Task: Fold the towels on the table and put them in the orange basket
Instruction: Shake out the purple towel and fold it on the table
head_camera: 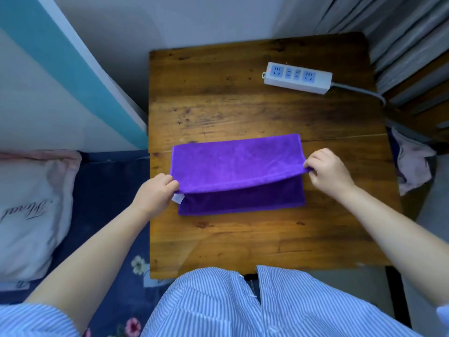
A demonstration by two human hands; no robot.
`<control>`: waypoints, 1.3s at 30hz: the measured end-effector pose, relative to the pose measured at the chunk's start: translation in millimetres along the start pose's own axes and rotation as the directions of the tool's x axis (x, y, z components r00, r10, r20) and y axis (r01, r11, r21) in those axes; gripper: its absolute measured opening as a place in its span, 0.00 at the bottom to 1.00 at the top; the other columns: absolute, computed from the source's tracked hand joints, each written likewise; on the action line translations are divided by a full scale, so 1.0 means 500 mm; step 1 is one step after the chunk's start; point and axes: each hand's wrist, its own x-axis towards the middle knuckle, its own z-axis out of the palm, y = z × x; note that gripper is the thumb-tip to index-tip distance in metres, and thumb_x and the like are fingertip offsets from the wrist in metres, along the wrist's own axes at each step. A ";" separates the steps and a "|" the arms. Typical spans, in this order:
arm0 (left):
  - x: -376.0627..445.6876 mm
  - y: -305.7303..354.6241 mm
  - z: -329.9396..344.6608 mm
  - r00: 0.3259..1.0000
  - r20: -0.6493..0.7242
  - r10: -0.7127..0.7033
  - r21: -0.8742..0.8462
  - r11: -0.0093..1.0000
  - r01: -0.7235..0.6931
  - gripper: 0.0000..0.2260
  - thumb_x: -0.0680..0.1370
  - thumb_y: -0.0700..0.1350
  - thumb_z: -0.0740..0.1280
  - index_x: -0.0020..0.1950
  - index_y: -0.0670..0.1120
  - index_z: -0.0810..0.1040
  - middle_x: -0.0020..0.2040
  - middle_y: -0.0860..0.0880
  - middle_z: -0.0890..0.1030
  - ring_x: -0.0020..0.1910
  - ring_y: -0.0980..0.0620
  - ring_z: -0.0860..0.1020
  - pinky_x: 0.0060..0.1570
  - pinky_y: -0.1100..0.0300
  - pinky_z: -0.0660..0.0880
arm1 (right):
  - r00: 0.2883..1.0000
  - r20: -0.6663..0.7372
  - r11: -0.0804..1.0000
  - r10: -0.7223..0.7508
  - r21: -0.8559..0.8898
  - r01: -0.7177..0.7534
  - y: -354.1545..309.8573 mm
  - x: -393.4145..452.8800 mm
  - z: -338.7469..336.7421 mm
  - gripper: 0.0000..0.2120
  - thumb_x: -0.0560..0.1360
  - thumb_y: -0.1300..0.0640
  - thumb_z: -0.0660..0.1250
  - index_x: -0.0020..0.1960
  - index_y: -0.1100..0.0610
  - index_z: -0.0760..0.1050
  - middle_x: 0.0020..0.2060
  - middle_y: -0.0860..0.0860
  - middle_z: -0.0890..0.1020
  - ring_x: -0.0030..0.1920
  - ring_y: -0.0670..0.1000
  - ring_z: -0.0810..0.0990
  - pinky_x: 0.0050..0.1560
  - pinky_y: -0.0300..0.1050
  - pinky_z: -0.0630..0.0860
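Observation:
A purple towel (233, 164) lies across the middle of the wooden table (243, 239), doubled over on itself. Its upper layer is lifted off the lower layer along the near edge. My left hand (155, 193) pinches the left corner of that raised edge, beside a small white label. My right hand (328, 171) pinches the right corner, held a little higher. The lower layer stays flat on the wood. No orange basket is in view.
A white power strip (297, 77) with a grey cord sits at the table's far right. A crumpled pale cloth (410, 164) hangs off the right side. A white pillow (31, 215) and dark floral bedding (109, 203) lie to the left.

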 end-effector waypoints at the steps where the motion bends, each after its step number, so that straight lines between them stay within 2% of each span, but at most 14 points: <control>1: -0.006 0.007 0.005 0.999 0.046 -0.011 0.009 1.000 0.010 0.10 0.61 0.31 0.74 0.32 0.41 0.76 0.28 0.45 0.76 0.25 0.46 0.75 0.17 0.62 0.67 | 1.000 0.011 1.000 -0.001 -0.005 0.001 -0.005 -0.013 0.005 0.07 0.59 0.75 0.66 0.32 0.65 0.77 0.30 0.60 0.79 0.34 0.62 0.79 0.36 0.51 0.78; 5: -0.021 0.026 0.000 0.990 0.139 -0.018 0.056 0.998 0.010 0.16 0.53 0.32 0.80 0.30 0.41 0.75 0.27 0.46 0.76 0.24 0.47 0.75 0.17 0.65 0.64 | 0.998 0.008 0.997 -0.063 -0.032 0.064 -0.028 -0.061 0.012 0.07 0.61 0.70 0.61 0.30 0.65 0.76 0.28 0.59 0.77 0.31 0.61 0.78 0.30 0.48 0.76; 8: -0.022 0.037 0.000 0.986 0.169 0.009 0.091 0.996 -0.024 0.17 0.52 0.33 0.81 0.29 0.42 0.74 0.26 0.47 0.75 0.24 0.47 0.75 0.19 0.66 0.61 | 0.999 0.030 0.998 -0.034 -0.059 0.036 -0.033 -0.088 0.016 0.09 0.56 0.77 0.71 0.30 0.66 0.77 0.28 0.60 0.78 0.31 0.62 0.78 0.29 0.48 0.76; 9: -0.022 0.043 0.001 0.980 0.198 0.025 0.122 0.991 -0.050 0.15 0.55 0.34 0.80 0.32 0.41 0.76 0.29 0.46 0.76 0.27 0.46 0.77 0.20 0.64 0.64 | 0.999 0.048 0.997 -0.023 -0.071 0.026 -0.032 -0.095 0.020 0.10 0.54 0.77 0.73 0.30 0.66 0.78 0.28 0.60 0.78 0.31 0.61 0.78 0.29 0.48 0.76; 11: -0.023 0.061 0.004 0.946 0.322 -0.039 0.182 0.983 -0.021 0.07 0.71 0.38 0.70 0.48 0.41 0.77 0.44 0.44 0.79 0.45 0.45 0.78 0.35 0.57 0.73 | 0.998 0.057 0.995 -0.020 -0.092 0.025 -0.034 -0.107 0.029 0.12 0.52 0.77 0.74 0.30 0.65 0.78 0.28 0.60 0.78 0.30 0.61 0.78 0.28 0.48 0.76; 13: -0.022 0.072 0.017 0.882 0.457 -0.117 0.259 0.966 -0.006 0.10 0.79 0.39 0.59 0.59 0.43 0.72 0.55 0.46 0.75 0.57 0.46 0.73 0.45 0.57 0.70 | 0.998 0.062 0.993 -0.018 -0.113 0.024 -0.037 -0.114 0.038 0.12 0.51 0.77 0.75 0.30 0.65 0.79 0.27 0.59 0.78 0.30 0.61 0.78 0.28 0.48 0.76; 20: -0.024 0.099 0.046 0.818 0.543 -0.191 0.313 0.950 0.014 0.13 0.78 0.36 0.58 0.62 0.43 0.69 0.59 0.46 0.73 0.60 0.46 0.71 0.49 0.58 0.70 | 0.990 0.139 0.978 -0.007 -0.204 0.035 -0.029 -0.133 0.070 0.14 0.49 0.74 0.78 0.30 0.63 0.81 0.27 0.58 0.78 0.30 0.61 0.79 0.30 0.50 0.77; 26: -0.033 0.117 0.062 0.680 0.668 -0.303 0.362 0.930 0.058 0.16 0.77 0.39 0.61 0.65 0.45 0.70 0.62 0.46 0.74 0.64 0.46 0.70 0.59 0.57 0.68 | 0.954 0.277 0.964 0.117 -0.261 -0.042 -0.050 -0.167 0.090 0.17 0.44 0.71 0.77 0.32 0.64 0.80 0.30 0.59 0.79 0.31 0.61 0.80 0.30 0.49 0.77; 29: -0.020 0.123 0.044 0.700 0.618 -0.358 0.339 0.925 0.174 0.13 0.77 0.38 0.59 0.61 0.44 0.72 0.60 0.46 0.76 0.61 0.46 0.73 0.54 0.57 0.71 | 0.965 0.222 0.975 0.141 -0.200 -0.097 -0.072 -0.155 0.082 0.05 0.55 0.69 0.70 0.31 0.65 0.79 0.32 0.60 0.79 0.34 0.62 0.80 0.33 0.50 0.77; 30: -0.009 0.123 0.037 0.729 0.577 -0.370 0.317 0.923 0.218 0.12 0.77 0.38 0.58 0.60 0.43 0.72 0.59 0.45 0.76 0.60 0.45 0.73 0.52 0.57 0.72 | 0.971 0.195 0.980 0.139 -0.165 -0.107 -0.079 -0.142 0.083 0.05 0.59 0.66 0.65 0.32 0.65 0.78 0.33 0.60 0.80 0.36 0.62 0.81 0.35 0.50 0.78; 32: 0.021 0.122 0.029 0.801 0.459 -0.384 0.229 0.922 0.311 0.11 0.78 0.39 0.57 0.59 0.41 0.73 0.58 0.44 0.76 0.60 0.44 0.72 0.51 0.55 0.71 | 0.981 0.165 0.989 0.107 -0.118 -0.088 -0.101 -0.101 0.095 0.14 0.63 0.61 0.56 0.36 0.64 0.80 0.38 0.60 0.82 0.41 0.62 0.83 0.41 0.52 0.80; 34: 0.059 0.125 0.037 0.857 0.294 -0.423 0.046 0.902 0.430 0.13 0.78 0.39 0.55 0.58 0.38 0.75 0.59 0.41 0.76 0.62 0.42 0.71 0.56 0.53 0.70 | 0.984 0.170 0.994 0.056 -0.101 -0.040 -0.140 -0.047 0.116 0.19 0.65 0.59 0.53 0.43 0.63 0.82 0.45 0.61 0.84 0.48 0.62 0.83 0.47 0.58 0.79; 36: 0.103 0.137 0.051 0.848 0.175 -0.500 -0.168 0.834 0.526 0.17 0.77 0.39 0.53 0.59 0.35 0.76 0.62 0.38 0.75 0.67 0.41 0.69 0.65 0.52 0.66 | 0.979 0.203 0.996 0.030 -0.085 -0.013 -0.188 0.018 0.137 0.21 0.67 0.57 0.53 0.49 0.62 0.82 0.51 0.59 0.83 0.53 0.60 0.82 0.49 0.59 0.78; 39: 0.174 0.148 0.078 0.837 0.129 -0.532 -0.285 0.789 0.545 0.19 0.80 0.40 0.53 0.69 0.37 0.68 0.73 0.40 0.65 0.75 0.43 0.58 0.73 0.52 0.55 | 0.957 0.291 0.993 0.000 -0.109 0.033 -0.233 0.099 0.179 0.24 0.68 0.53 0.52 0.54 0.58 0.81 0.56 0.54 0.82 0.56 0.54 0.81 0.51 0.55 0.78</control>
